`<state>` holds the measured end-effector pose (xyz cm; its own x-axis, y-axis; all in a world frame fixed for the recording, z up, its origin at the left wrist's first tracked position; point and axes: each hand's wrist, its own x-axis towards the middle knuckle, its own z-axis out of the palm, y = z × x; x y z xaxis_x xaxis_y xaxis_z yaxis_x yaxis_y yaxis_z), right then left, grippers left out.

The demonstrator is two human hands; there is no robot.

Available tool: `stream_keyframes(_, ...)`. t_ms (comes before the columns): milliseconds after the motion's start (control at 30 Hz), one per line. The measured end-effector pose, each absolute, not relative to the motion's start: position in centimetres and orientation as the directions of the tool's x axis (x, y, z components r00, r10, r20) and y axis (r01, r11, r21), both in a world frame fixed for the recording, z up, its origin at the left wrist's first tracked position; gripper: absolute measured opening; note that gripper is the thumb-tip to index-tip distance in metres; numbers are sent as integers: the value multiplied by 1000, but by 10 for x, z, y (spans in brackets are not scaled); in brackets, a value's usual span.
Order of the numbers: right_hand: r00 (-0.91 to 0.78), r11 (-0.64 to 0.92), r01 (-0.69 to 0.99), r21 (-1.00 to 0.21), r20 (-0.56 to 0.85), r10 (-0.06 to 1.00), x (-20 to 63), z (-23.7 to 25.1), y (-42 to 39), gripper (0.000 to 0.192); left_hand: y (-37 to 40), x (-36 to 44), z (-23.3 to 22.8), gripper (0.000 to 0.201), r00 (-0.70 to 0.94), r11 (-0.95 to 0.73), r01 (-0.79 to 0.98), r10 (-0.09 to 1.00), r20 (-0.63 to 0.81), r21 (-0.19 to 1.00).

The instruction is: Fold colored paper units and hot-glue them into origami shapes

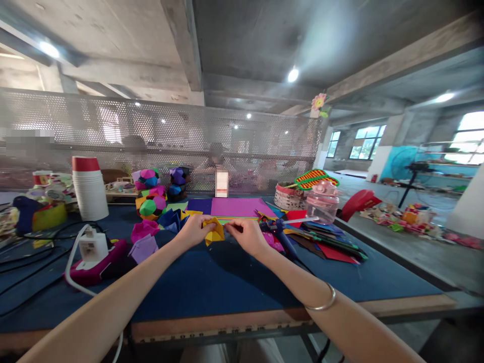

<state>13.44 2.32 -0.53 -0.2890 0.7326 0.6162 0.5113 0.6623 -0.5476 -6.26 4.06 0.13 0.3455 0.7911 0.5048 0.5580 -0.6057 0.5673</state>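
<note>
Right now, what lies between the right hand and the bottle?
In the head view, the glue gun, its pale stick and some red paper lie between the right hand and the bottle.

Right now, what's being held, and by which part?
The left hand pinches the yellow folded paper by its upper left part. Whether the right hand, beside its right edge, holds anything is unclear.

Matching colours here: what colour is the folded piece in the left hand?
The folded piece is yellow, best seen in the head view.
</note>
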Motion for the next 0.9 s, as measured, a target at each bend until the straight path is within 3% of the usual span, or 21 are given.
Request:
stream_keyframes(167, -186, 625, 598, -502, 671, 718, 136, -3, 20, 19, 40, -62, 2, 28, 348, -601, 552, 796, 495, 578)
stream_keyframes(367, -158, 587, 664, -463, 681, 715, 136, 0, 16, 37, 39, -62, 1, 29, 370, -607, 535, 794, 482, 588)
stream_keyframes(500, -178, 562, 655, -505, 620, 764, 136, -1, 16, 49, 40, -63, 1, 28, 369, -599, 519, 800, 473, 610)
stream_keyframes(567, -204, 556, 662, -503, 593, 779, 138, -5, 20, 45, 41, -63, 0, 28, 367, -595, 507, 804, 469, 624)
stream_keyframes(700, -229, 599, 624, -502, 615, 754, 141, -16, 30, 12, 42, -63, 0, 26, 348, -589, 500, 808, 475, 635)
stream_keyframes(900, -318, 615, 480, -625, 529, 787, 135, -16, 28, 28, 40, -60, -1, 25, 340, -599, 486, 801, 493, 637)
